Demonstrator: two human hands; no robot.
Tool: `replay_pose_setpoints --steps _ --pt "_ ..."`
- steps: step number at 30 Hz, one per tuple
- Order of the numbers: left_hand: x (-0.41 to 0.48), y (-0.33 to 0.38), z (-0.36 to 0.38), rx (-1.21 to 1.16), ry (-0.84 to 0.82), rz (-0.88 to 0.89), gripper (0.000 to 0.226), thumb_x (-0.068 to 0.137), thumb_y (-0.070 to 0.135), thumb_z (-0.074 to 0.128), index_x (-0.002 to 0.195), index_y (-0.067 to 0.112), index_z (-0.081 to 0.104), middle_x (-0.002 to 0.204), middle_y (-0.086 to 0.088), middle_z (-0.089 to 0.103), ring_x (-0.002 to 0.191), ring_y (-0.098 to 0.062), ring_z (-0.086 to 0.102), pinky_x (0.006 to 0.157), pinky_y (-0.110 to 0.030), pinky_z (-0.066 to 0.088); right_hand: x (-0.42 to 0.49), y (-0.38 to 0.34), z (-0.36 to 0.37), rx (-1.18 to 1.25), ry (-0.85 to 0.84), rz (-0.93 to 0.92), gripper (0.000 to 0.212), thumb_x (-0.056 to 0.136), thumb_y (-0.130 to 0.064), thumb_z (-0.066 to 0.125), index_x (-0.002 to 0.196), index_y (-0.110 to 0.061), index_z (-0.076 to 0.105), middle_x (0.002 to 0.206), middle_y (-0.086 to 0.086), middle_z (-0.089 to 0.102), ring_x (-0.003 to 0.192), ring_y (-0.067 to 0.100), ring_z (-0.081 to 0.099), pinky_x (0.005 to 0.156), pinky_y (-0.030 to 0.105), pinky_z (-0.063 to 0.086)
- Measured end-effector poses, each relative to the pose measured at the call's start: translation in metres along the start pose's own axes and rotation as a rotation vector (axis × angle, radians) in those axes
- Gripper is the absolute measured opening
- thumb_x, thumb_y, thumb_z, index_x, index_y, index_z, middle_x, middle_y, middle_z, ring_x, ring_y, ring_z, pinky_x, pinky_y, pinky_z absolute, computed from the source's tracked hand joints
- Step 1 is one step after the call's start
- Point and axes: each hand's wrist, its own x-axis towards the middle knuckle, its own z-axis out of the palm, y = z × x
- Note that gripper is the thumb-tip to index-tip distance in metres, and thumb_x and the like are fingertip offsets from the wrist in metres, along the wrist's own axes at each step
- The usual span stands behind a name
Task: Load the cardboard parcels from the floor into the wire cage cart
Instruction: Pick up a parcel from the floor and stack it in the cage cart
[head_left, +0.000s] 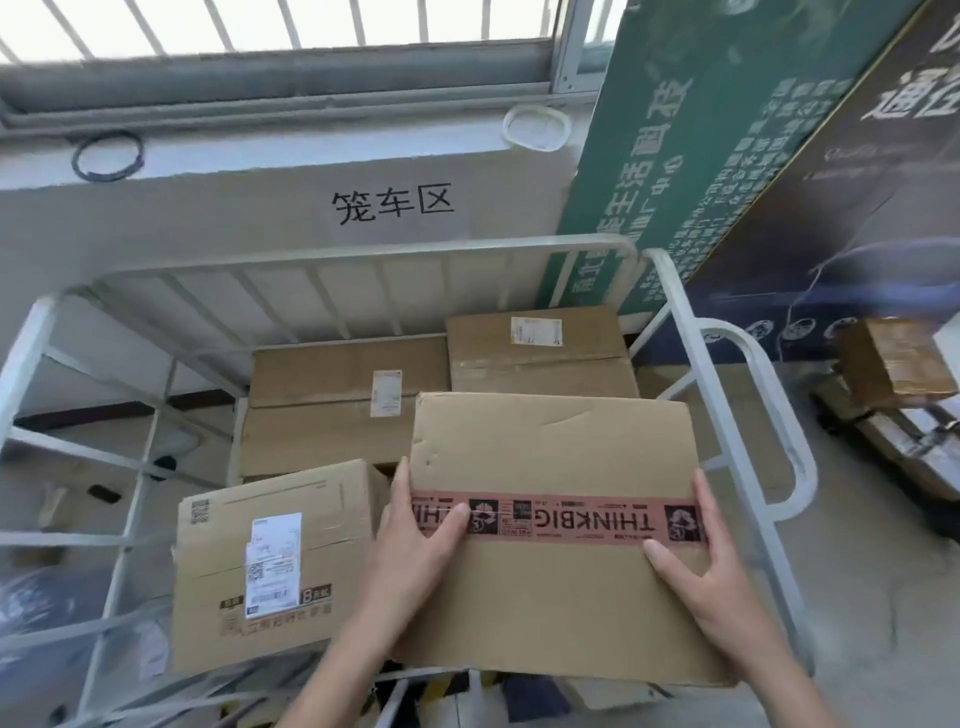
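I hold a large brown cardboard parcel (556, 457) with a pink "THINK BIG" tape strip across its top, over the near right part of the white wire cage cart (675, 312). My left hand (415, 535) clasps its left side, thumb on the tape. My right hand (711, 566) clasps its right side. Inside the cart lie three other parcels: one with white labels at the near left (270, 566), a flat one at the back middle (332, 405), and one at the back right (540, 353).
A wall with black characters stands behind the cart, with a window ledge above it. A green signboard (691, 156) and a dark poster (857, 218) lean at the right. More parcels (893, 364) sit stacked on the floor at the far right.
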Motion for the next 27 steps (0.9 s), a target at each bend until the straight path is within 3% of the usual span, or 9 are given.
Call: replay_pose_setpoints --steps 2,4,7,12,21,27 --pt "0.017 -0.014 0.037 -0.014 -0.004 -0.098 0.096 0.067 0.076 0.054 0.149 0.048 0.015 0.146 0.01 0.049 0.131 -0.019 0.049 0.109 -0.05 0.04 0.023 0.034 -0.003 -0.022 -0.019 0.02 0.094 0.085 -0.039 0.075 0.13 -0.083 0.006 0.128 -0.051 0.029 0.118 -0.017 0.042 0.099 0.029 0.037" --pt "0.033 -0.033 0.067 0.016 0.005 -0.209 0.094 0.067 0.078 0.052 0.148 0.046 0.019 0.143 0.01 0.052 0.129 -0.022 0.052 0.107 -0.051 0.041 0.048 0.069 0.002 -0.055 -0.055 0.061 0.096 0.085 -0.038 0.075 0.131 -0.082 0.003 0.139 -0.034 0.037 0.126 0.001 0.042 0.101 0.032 0.04" --pt "0.059 -0.066 0.106 0.017 0.011 -0.311 0.093 0.068 0.079 0.052 0.149 0.045 0.019 0.142 0.01 0.053 0.127 -0.023 0.053 0.105 -0.052 0.042 0.087 0.118 0.02 -0.107 -0.096 0.119 0.098 0.085 -0.042 0.074 0.135 -0.078 -0.002 0.146 -0.016 0.039 0.131 0.012 0.042 0.109 0.041 0.04" --pt "0.108 -0.122 0.154 -0.002 0.031 -0.353 0.083 0.081 0.066 0.06 0.15 0.043 0.018 0.142 0.007 0.052 0.127 -0.022 0.052 0.105 -0.05 0.044 0.15 0.191 0.055 -0.182 -0.15 0.158 0.094 0.084 -0.05 0.071 0.137 -0.076 -0.002 0.154 -0.015 0.037 0.133 0.009 0.039 0.109 0.041 0.039" --pt "0.191 -0.188 0.203 -0.067 0.085 -0.34 0.069 0.086 0.049 0.068 0.143 0.042 0.03 0.133 0.011 0.056 0.122 -0.013 0.053 0.098 -0.04 0.044 0.245 0.27 0.104 -0.151 -0.211 0.093 0.093 0.081 -0.055 0.067 0.142 -0.071 0.0 0.16 -0.022 0.022 0.145 0.002 0.024 0.117 0.037 0.026" --pt "0.218 -0.189 0.215 -0.039 0.1 -0.298 0.082 0.08 0.059 0.064 0.146 0.04 0.021 0.14 0.009 0.052 0.126 -0.014 0.05 0.108 -0.046 0.04 0.269 0.292 0.115 -0.091 -0.138 0.065 0.097 0.079 -0.054 0.068 0.147 -0.065 0.0 0.16 -0.025 0.02 0.145 0.003 0.024 0.115 0.04 0.021"
